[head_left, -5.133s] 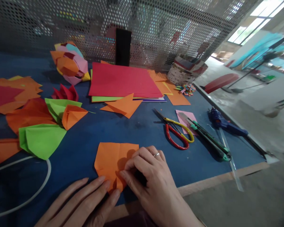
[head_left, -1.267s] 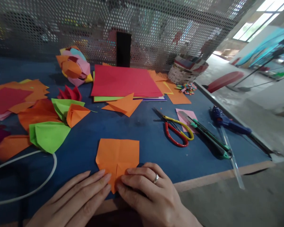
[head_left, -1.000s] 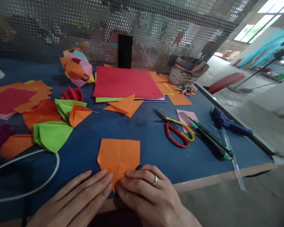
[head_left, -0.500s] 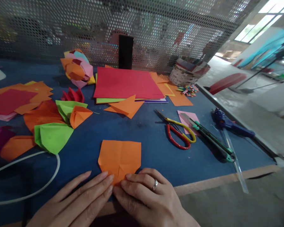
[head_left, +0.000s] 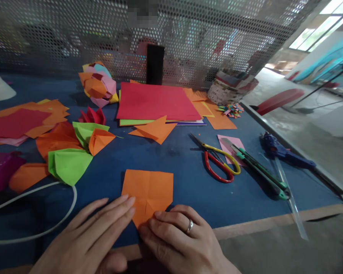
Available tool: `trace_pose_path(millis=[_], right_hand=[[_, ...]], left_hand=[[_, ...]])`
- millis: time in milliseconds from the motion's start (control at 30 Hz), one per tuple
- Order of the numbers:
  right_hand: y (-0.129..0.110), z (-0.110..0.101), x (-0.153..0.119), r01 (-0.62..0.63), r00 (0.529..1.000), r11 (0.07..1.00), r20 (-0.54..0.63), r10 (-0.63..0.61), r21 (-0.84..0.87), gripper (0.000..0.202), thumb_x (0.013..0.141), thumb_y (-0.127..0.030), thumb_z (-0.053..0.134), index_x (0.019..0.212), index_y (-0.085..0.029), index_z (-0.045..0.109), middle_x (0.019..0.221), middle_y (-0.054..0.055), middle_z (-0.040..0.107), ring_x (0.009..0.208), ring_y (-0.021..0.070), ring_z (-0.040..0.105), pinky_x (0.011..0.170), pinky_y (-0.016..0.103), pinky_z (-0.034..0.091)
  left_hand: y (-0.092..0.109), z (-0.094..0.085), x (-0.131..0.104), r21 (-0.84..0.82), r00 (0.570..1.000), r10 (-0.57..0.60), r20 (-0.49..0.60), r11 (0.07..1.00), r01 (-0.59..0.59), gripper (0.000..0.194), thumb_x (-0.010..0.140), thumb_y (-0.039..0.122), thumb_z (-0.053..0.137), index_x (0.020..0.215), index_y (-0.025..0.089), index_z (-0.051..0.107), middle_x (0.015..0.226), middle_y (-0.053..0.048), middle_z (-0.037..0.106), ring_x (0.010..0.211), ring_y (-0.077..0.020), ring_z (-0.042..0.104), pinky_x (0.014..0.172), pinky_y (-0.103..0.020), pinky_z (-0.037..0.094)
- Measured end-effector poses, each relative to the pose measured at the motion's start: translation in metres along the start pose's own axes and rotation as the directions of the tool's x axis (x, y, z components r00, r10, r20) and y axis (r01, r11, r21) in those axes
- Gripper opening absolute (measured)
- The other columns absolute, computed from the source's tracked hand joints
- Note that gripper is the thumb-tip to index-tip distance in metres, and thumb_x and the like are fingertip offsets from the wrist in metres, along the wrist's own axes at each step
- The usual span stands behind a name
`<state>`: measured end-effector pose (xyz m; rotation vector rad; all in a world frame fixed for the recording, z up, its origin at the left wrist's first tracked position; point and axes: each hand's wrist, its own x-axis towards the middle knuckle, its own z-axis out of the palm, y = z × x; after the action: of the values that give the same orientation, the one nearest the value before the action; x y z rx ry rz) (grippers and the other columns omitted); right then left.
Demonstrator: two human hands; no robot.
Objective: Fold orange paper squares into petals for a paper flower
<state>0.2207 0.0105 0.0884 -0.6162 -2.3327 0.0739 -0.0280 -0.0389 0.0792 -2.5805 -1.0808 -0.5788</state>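
A creased orange paper lies on the blue table in front of me, its lower corners folded in toward a point at the near edge. My left hand rests with fingers stretched out, their tips on the paper's left lower edge. At the right lower edge, my right hand, with a ring on one finger, has its fingers and thumb closed on the paper's near tip. The thumb partly hides that tip.
Scissors, a box cutter and a blue glue gun lie on the right. Behind are red paper sheets and a paper ball. Folded green paper petals and a white cable are at left.
My left fingers have drawn up and left from the paper's near tip, uncovering its left folded edge. My right hand stays at the tip. The view has shifted slightly.
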Motion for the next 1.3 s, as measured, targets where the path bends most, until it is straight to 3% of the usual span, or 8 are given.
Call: trace_pose_path(millis=[200, 600, 700, 833, 900, 1000, 1200, 1300], right_hand=[[0.0, -0.001, -0.002, 0.013, 1.0, 1.0, 0.002, -0.013, -0.007, 0.019, 0.104, -0.015, 0.057, 0.107, -0.018, 0.075, 0.094, -0.006, 0.08, 0.094, 0.0087, 0.07, 0.087, 0.025, 0.052], [0.001, -0.001, -0.006, 0.034, 0.999, 0.998, 0.023, -0.035, 0.043, 0.026, 0.109, -0.021, 0.047, 0.116, -0.015, 0.071, 0.102, -0.003, 0.078, 0.103, 0.0122, 0.066, 0.093, 0.03, 0.047], [0.001, 0.0, -0.007, 0.038, 0.999, 0.997, 0.025, -0.039, 0.064, 0.028, 0.11, -0.022, 0.044, 0.114, -0.014, 0.071, 0.1, -0.001, 0.077, 0.099, 0.0121, 0.066, 0.09, 0.029, 0.047], [0.002, 0.005, -0.007, 0.036, 0.999, 0.997, -0.025, -0.034, 0.073, 0.032, 0.109, -0.018, 0.044, 0.092, -0.017, 0.071, 0.088, -0.002, 0.075, 0.095, 0.0118, 0.067, 0.09, 0.029, 0.047], [0.002, 0.006, -0.006, 0.032, 0.999, 0.998, -0.031, -0.03, 0.06, 0.031, 0.108, -0.015, 0.045, 0.09, -0.017, 0.071, 0.088, -0.002, 0.075, 0.093, 0.0112, 0.067, 0.09, 0.028, 0.048], [0.003, 0.005, -0.004, 0.027, 0.999, 0.999, -0.036, -0.026, 0.036, 0.026, 0.107, -0.015, 0.048, 0.098, -0.016, 0.073, 0.091, -0.004, 0.077, 0.093, 0.0096, 0.068, 0.09, 0.026, 0.049], [0.002, 0.001, -0.002, 0.024, 0.999, 1.0, -0.022, -0.024, 0.009, 0.021, 0.106, -0.017, 0.053, 0.106, -0.017, 0.074, 0.093, -0.005, 0.078, 0.095, 0.0089, 0.068, 0.089, 0.025, 0.05], [0.002, 0.001, -0.003, 0.025, 1.0, 0.999, -0.017, -0.024, 0.02, 0.022, 0.106, -0.017, 0.053, 0.106, -0.017, 0.074, 0.093, -0.005, 0.079, 0.094, 0.0091, 0.068, 0.088, 0.025, 0.05]], left_hand=[[0.016, 0.009, -0.001, -0.078, 0.969, -0.245, -0.047, 0.967, 0.241, 0.049, 0.105, 0.047, 0.032, 0.14, 0.023, 0.057, 0.14, -0.004, 0.066, 0.137, -0.0224, 0.057, 0.117, -0.044, 0.045], [0.013, -0.002, 0.01, 0.082, 0.944, -0.313, -0.109, 0.943, 0.322, 0.054, 0.103, 0.048, 0.041, 0.147, 0.018, 0.051, 0.154, -0.009, 0.052, 0.15, -0.0277, 0.041, 0.128, -0.048, 0.028], [0.016, 0.002, 0.011, 0.114, 0.979, -0.183, -0.091, 0.975, 0.192, 0.059, 0.102, 0.039, 0.042, 0.151, 0.007, 0.044, 0.16, -0.013, 0.043, 0.15, -0.0275, 0.039, 0.129, -0.044, 0.024], [0.027, 0.014, 0.009, 0.058, 0.993, -0.012, -0.115, 0.998, 0.019, 0.055, 0.097, 0.017, 0.035, 0.15, 0.007, 0.044, 0.164, -0.009, 0.037, 0.147, -0.0202, 0.044, 0.125, -0.035, 0.031], [0.026, 0.016, 0.006, 0.047, 0.998, 0.056, -0.027, 0.997, -0.054, 0.058, 0.102, 0.033, 0.035, 0.151, 0.002, 0.041, 0.164, -0.013, 0.037, 0.148, -0.0244, 0.042, 0.127, -0.037, 0.028], [0.018, 0.013, 0.005, 0.06, 0.999, 0.032, -0.002, 0.998, -0.032, 0.065, 0.103, 0.042, 0.036, 0.149, -0.003, 0.041, 0.161, -0.016, 0.042, 0.147, -0.0282, 0.043, 0.125, -0.04, 0.031], [0.008, 0.007, 0.009, 0.115, 0.982, -0.186, -0.019, 0.976, 0.187, 0.07, 0.106, 0.049, 0.032, 0.153, -0.002, 0.033, 0.161, -0.014, 0.042, 0.153, -0.0198, 0.033, 0.13, -0.037, 0.019], [0.014, 0.008, 0.011, 0.11, 0.987, -0.156, -0.038, 0.981, 0.159, 0.072, 0.106, 0.05, 0.028, 0.153, -0.004, 0.033, 0.159, -0.017, 0.045, 0.152, -0.0257, 0.035, 0.13, -0.042, 0.022]])
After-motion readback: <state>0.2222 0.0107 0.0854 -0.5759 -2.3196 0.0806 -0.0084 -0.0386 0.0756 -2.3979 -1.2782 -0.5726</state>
